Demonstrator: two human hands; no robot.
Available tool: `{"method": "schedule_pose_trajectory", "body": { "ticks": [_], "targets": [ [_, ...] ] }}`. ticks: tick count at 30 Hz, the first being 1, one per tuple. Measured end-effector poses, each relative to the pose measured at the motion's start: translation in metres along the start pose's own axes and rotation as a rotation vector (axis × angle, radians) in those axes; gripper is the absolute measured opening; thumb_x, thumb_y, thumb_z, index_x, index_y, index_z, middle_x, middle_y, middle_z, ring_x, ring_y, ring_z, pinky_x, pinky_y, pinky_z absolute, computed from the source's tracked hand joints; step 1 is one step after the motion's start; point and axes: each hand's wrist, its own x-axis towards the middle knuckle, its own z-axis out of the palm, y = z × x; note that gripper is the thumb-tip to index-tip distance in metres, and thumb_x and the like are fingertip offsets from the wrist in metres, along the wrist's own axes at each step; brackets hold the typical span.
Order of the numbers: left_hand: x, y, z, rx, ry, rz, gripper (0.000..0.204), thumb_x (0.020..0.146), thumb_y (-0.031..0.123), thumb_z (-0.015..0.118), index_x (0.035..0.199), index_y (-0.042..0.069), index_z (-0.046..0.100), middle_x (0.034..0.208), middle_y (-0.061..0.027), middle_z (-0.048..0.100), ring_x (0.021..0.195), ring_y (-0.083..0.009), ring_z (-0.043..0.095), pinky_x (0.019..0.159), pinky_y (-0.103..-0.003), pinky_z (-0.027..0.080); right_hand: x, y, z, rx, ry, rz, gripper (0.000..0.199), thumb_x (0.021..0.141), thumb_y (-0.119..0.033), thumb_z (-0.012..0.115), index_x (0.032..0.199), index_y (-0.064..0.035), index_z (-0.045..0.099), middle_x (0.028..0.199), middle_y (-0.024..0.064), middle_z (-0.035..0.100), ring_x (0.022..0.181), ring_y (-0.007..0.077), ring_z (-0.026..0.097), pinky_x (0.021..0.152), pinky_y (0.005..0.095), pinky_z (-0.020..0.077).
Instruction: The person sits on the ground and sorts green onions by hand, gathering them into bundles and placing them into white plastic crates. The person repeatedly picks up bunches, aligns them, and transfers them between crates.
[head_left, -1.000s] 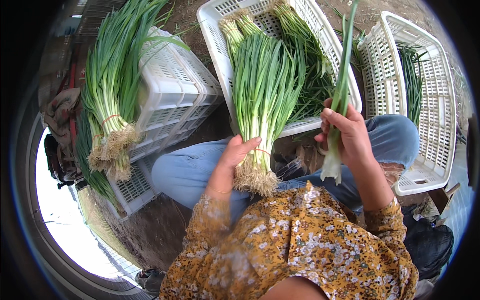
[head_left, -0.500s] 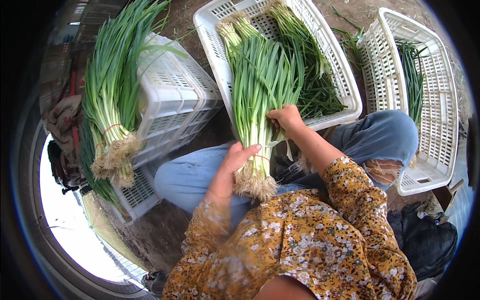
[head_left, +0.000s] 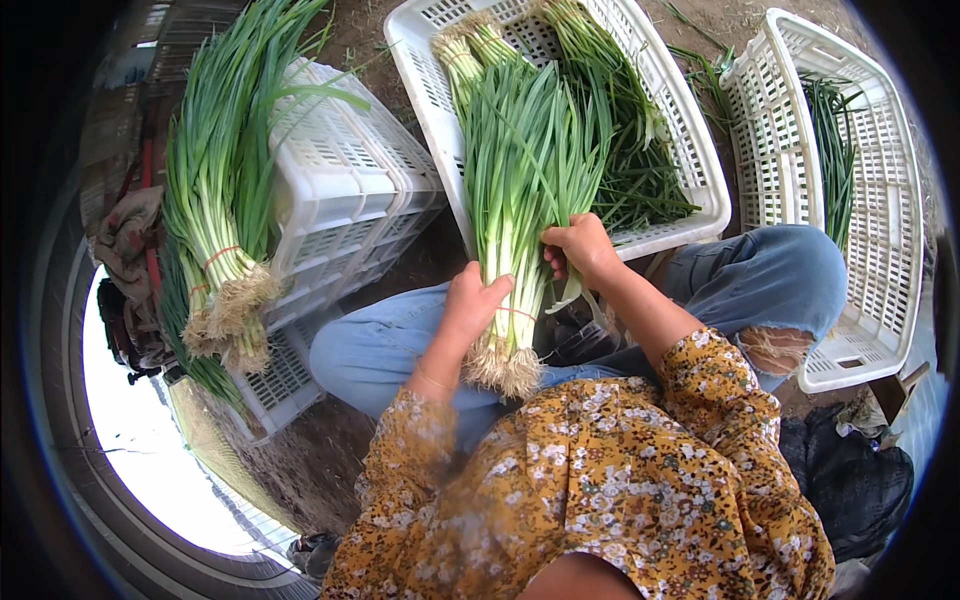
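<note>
While the left hand (head_left: 472,305) grasps the green-onion bundle (head_left: 515,205) above its roots, the right hand (head_left: 582,248) pinches a stalk (head_left: 571,288) along its right edge. Bundle: green leaves, white stems, shaggy roots; positioned over the lap. I count one red band (head_left: 515,312), then two open white crates (head_left: 680,233).

brown earth floor (head_left: 320,460); glaring white light (head_left: 140,430) lower left; yellowish mesh (head_left: 215,440) alongside
</note>
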Motion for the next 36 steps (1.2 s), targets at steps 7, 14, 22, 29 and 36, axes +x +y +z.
{"method": "schedule_pose_trajectory", "body": {
  "ticks": [7, 14, 22, 29, 36],
  "targets": [
    [-0.012, 0.014, 0.011, 0.069, 0.094, 0.155, 0.038, 0.08, 0.03, 0.066, 0.091, -0.006, 0.059, 0.08, -0.0234, 0.067, 0.076, -0.0363, 0.067, 0.072, -0.042, 0.051, 0.009, -0.002, 0.01, -0.459, 0.15, -0.18, 0.03, 0.08, -0.016, 0.072, 0.061, 0.0034, 0.058, 0.053, 0.0062, 0.056, 0.038, 0.0153, 0.054, 0.037, 0.0304, 0.0412],
    [-0.014, 0.003, 0.008, -0.188, 0.087, 0.128, 0.029, 0.083, 0.021, 0.066, 0.092, -0.005, 0.059, 0.079, -0.0174, 0.067, 0.071, -0.0214, 0.065, 0.067, -0.035, 0.051, -0.02, -0.012, 0.011, -0.065, 0.036, -0.089, 0.015, 0.088, -0.011, 0.068, 0.083, 0.0017, 0.062, 0.065, 0.0069, 0.063, 0.05, 0.0128, 0.057, 0.044, 0.0271, 0.0448],
    [-0.006, -0.005, 0.008, -0.301, -0.046, 0.084, 0.023, 0.089, 0.009, 0.06, 0.108, -0.005, 0.059, 0.098, -0.0083, 0.067, 0.084, -0.0102, 0.062, 0.072, -0.026, 0.052, -0.069, 0.006, 0.02, 0.292, -0.172, -0.203, 0.014, 0.098, -0.016, 0.056, 0.103, -0.0038, 0.052, 0.084, 0.0085, 0.066, 0.079, 0.0191, 0.067, 0.073, 0.0332, 0.0574],
    [0.002, -0.019, 0.004, -0.261, -0.095, -0.03, 0.027, 0.088, 0.01, 0.062, 0.109, -0.006, 0.059, 0.1, -0.011, 0.068, 0.086, -0.014, 0.065, 0.074, -0.028, 0.053, -0.108, -0.049, -0.005, 0.396, -0.085, -0.296, 0.011, 0.097, -0.014, 0.056, 0.096, -0.0052, 0.049, 0.072, 0.0077, 0.056, 0.057, 0.0179, 0.061, 0.059, 0.0381, 0.0603],
    [0.002, 0.031, -0.003, -0.239, -0.252, 0.179, 0.03, 0.081, 0.014, 0.071, 0.1, -0.008, 0.062, 0.089, -0.0131, 0.07, 0.078, -0.0169, 0.067, 0.071, -0.032, 0.053, -0.085, -0.048, -0.016, 0.325, 0.037, -0.238, 0.009, 0.095, -0.012, 0.055, 0.094, -0.0049, 0.05, 0.073, 0.0074, 0.057, 0.058, 0.0174, 0.06, 0.056, 0.0322, 0.0553]
  ]
}}
